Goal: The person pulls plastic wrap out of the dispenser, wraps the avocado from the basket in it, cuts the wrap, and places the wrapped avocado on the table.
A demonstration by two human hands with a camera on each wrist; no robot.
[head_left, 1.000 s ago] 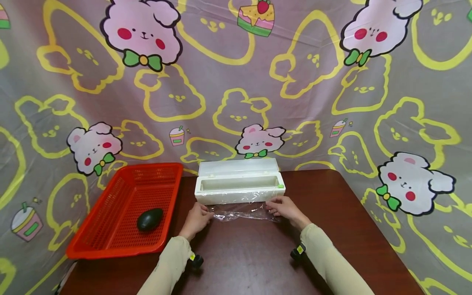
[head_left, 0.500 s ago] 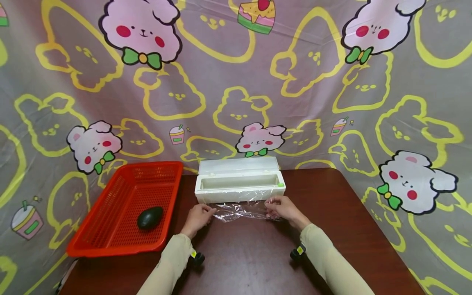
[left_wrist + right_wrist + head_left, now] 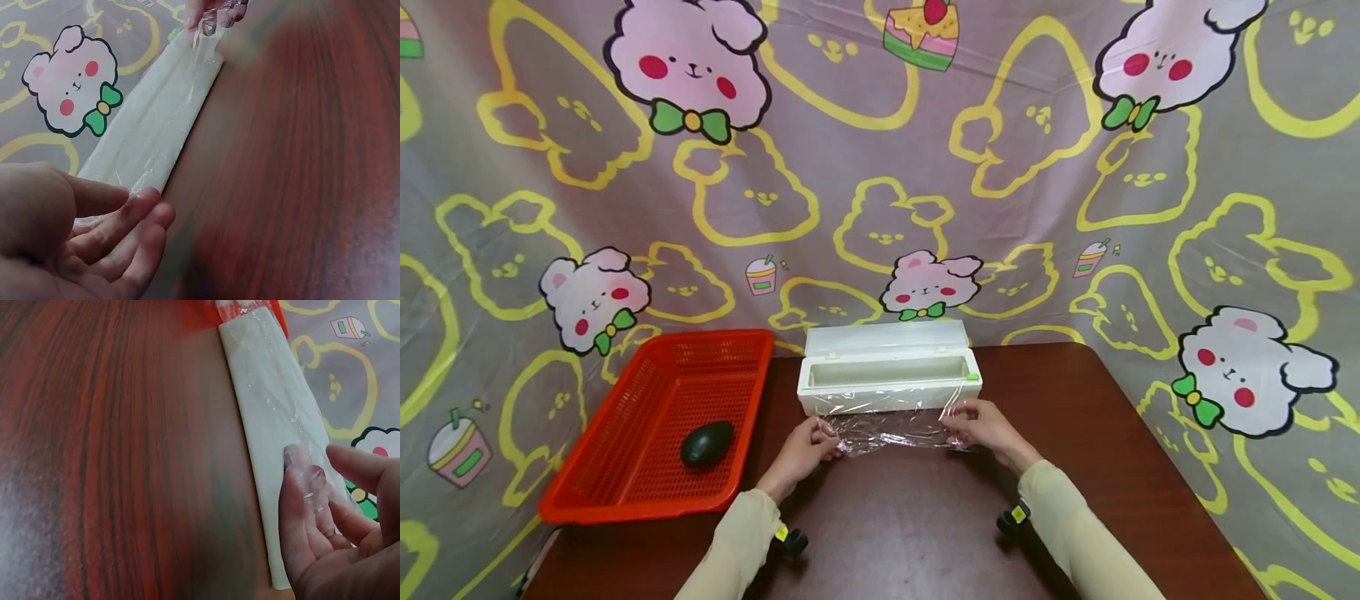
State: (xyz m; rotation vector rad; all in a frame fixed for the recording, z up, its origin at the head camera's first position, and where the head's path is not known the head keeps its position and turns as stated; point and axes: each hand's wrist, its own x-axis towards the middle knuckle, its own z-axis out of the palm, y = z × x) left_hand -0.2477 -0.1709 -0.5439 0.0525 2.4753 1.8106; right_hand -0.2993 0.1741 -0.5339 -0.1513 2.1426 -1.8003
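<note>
A white cling film dispenser box (image 3: 891,360) sits toward the back of the table, its lid (image 3: 917,335) raised behind its long slot. Clear cling film (image 3: 887,427) hangs over the front and spreads toward me. At the film's left corner my left hand (image 3: 806,454) pinches it between thumb and fingers. My right hand (image 3: 991,429) holds the right corner; in the right wrist view the film (image 3: 307,478) lies over its fingertips, and the thumb looks slightly apart from them. The left wrist view has the left thumb touching the index finger (image 3: 145,199) by the box.
An orange-red plastic basket (image 3: 752,417) stands left of the box, with a dark green avocado-shaped object (image 3: 707,444) inside. Under everything is a brown wooden table (image 3: 895,533). A patterned cloth (image 3: 1037,292) hangs right behind the box.
My left fingers have shifted on the film's left corner, reaching out and then curling in around it. The right hand has barely moved. Box and basket are unchanged.
</note>
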